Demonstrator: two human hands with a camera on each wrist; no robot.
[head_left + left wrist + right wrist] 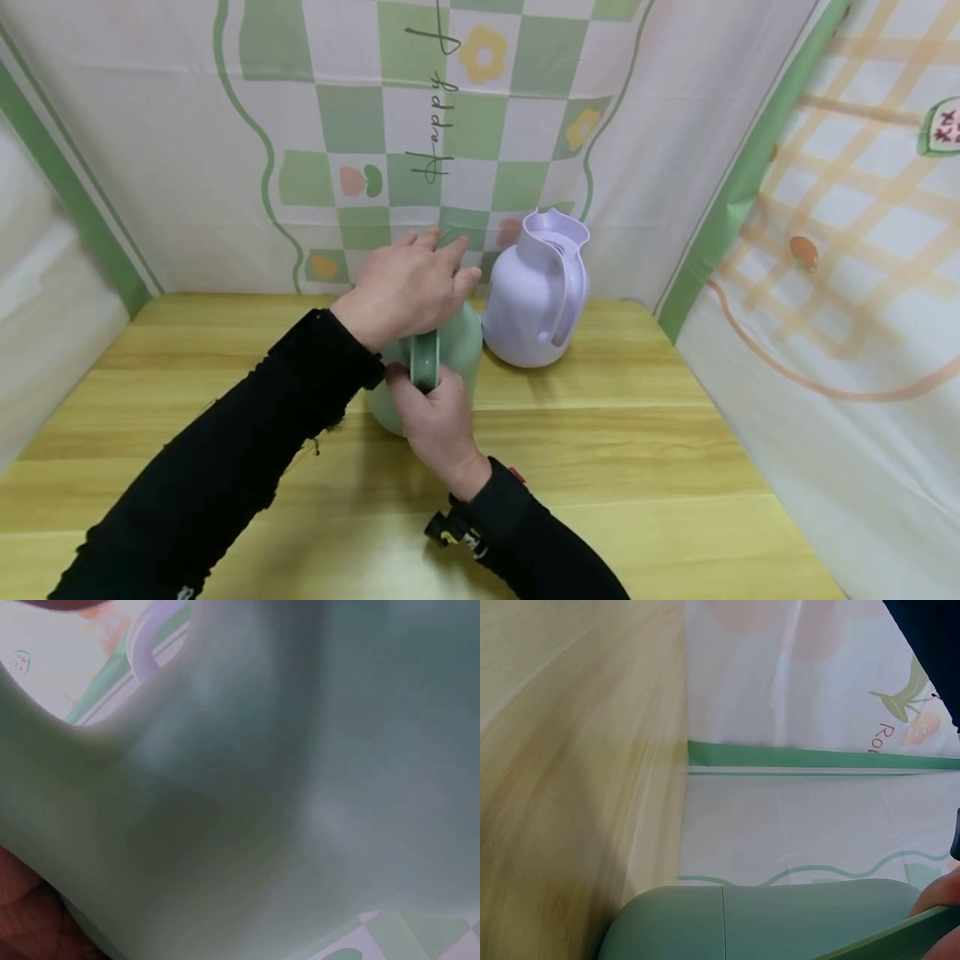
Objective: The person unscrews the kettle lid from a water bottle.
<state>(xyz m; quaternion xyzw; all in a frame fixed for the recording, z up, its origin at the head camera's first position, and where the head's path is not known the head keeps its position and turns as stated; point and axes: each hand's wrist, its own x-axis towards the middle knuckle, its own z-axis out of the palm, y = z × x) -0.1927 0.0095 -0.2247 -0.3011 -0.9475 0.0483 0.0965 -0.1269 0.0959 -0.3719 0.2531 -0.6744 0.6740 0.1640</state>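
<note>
A green jug [465,350] stands on the wooden table, its handle [424,360] facing me. My right hand [442,425] grips that handle low down, with the thumb at its side. Over the jug's top lies my left hand [408,287], fingers spread and fairly straight, hiding the mouth and whatever the palm touches there. Up close, the green jug [247,795] fills the left wrist view and is blurred. The right wrist view has the jug's smooth side [780,919] along the bottom, with fingertips [939,894] at the right edge.
A lilac jug [517,300] with a pouring lip stands just right of the green one, close to it. Behind the table [600,467] hangs a checked green-and-white cloth [480,125]; more printed cloth [862,275] covers the right side.
</note>
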